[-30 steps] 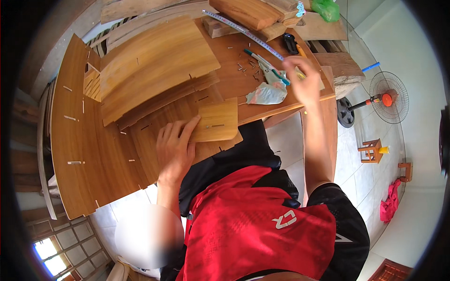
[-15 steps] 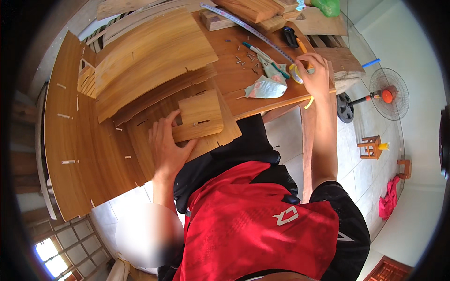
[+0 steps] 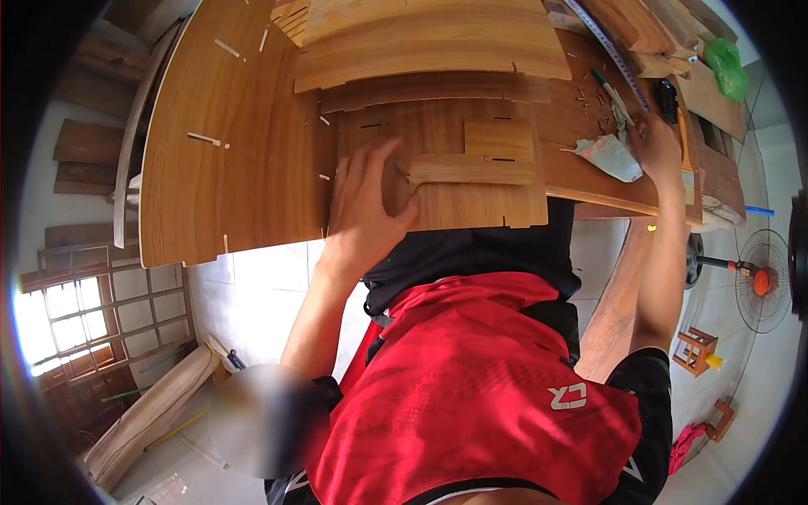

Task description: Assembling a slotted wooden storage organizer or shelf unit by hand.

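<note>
My left hand (image 3: 366,202) has its fingers and thumb spread beside the left end of a small L-shaped wooden board (image 3: 471,171) with thin slots. That board lies flat on a larger slotted panel (image 3: 471,210). Over at the right of the table, my right hand (image 3: 661,151) is closed around the end of a tape measure (image 3: 617,61), whose case its fingers cover. The blade runs out away from me toward the back. Just left of the right hand lie a crumpled piece of paper (image 3: 610,158) and a pen-like tool (image 3: 608,88).
A large upright-looking panel (image 3: 227,151) with slots stands at the left, and more panels (image 3: 433,42) are stacked behind. Loose screws (image 3: 582,97), a black tool (image 3: 667,99) and an orange-handled brush (image 3: 686,160) lie at the right. A fan (image 3: 762,282) stands beyond the table.
My left hand has loosened from the L-shaped board and spread its fingers at its left end. My right hand has closed over the tape measure's case. The whole view has turned and shifted.
</note>
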The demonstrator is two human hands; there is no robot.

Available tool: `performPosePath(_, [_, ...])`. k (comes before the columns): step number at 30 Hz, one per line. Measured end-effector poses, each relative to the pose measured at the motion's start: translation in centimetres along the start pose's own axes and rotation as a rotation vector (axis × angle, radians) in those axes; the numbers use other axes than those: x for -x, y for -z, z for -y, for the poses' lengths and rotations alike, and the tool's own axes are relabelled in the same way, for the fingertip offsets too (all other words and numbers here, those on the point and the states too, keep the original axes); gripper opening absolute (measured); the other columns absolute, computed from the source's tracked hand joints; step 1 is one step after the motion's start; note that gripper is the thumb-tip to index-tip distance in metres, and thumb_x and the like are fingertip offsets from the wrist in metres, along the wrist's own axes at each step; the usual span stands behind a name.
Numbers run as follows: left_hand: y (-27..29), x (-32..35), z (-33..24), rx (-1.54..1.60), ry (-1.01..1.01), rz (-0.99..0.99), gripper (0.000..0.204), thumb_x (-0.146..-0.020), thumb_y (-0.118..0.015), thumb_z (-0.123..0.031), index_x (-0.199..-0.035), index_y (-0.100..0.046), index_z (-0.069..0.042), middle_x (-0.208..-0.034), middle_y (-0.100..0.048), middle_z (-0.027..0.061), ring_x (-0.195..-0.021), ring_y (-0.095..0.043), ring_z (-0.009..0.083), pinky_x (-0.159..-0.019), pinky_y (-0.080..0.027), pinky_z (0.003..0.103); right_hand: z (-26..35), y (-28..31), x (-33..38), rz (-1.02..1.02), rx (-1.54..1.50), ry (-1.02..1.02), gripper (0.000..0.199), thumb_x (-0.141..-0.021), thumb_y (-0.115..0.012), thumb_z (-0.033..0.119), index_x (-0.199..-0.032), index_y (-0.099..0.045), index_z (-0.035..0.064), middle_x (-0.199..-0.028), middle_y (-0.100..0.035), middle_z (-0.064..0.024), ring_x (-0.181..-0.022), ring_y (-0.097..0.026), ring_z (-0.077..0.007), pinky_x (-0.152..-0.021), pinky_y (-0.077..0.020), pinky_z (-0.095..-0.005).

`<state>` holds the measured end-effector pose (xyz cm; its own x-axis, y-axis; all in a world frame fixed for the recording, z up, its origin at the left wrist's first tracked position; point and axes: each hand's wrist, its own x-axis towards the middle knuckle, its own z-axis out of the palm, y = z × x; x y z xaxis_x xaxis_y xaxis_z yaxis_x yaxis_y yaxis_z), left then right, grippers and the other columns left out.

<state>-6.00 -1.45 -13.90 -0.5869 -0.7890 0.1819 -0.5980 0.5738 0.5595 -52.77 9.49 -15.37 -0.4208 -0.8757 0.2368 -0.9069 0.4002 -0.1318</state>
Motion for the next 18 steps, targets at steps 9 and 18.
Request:
performPosePath(9, [-1.6, 1.2, 0.5, -0.013, -0.032, -0.125, 0.045, -0.085, -0.08, -0.017, -0.125, -0.065, -0.005, -0.126, -0.064, 0.0129, -0.118, -0.056, 0.0347, -0.102, -0.048, 0.044, 0.1, 3.7, 0.7, 0.077, -0.273, -0.16, 0.021, -0.097, -0.067, 0.017, -0.113, -0.067, 0.0033, -0.095, -0.076, -0.0158, -0.083, -0.075, -0.0268, -0.073, -0.0532, -0.0375])
performPosePath(18, [-2.1, 0.6, 1.0, 0.011, -0.078, -0.146, 0.038, -0.086, -0.08, -0.018, -0.12, -0.069, -0.005, -0.126, -0.065, 0.0119, -0.114, -0.058, 0.0347, -0.1, -0.048, 0.044, -1.9, 6.2, 2.8, -0.164, -0.348, -0.06, 0.025, -0.097, -0.071, 0.01, -0.12, -0.069, 0.002, -0.091, -0.072, -0.0057, -0.083, -0.064, -0.0107, -0.08, -0.0508, -0.0264])
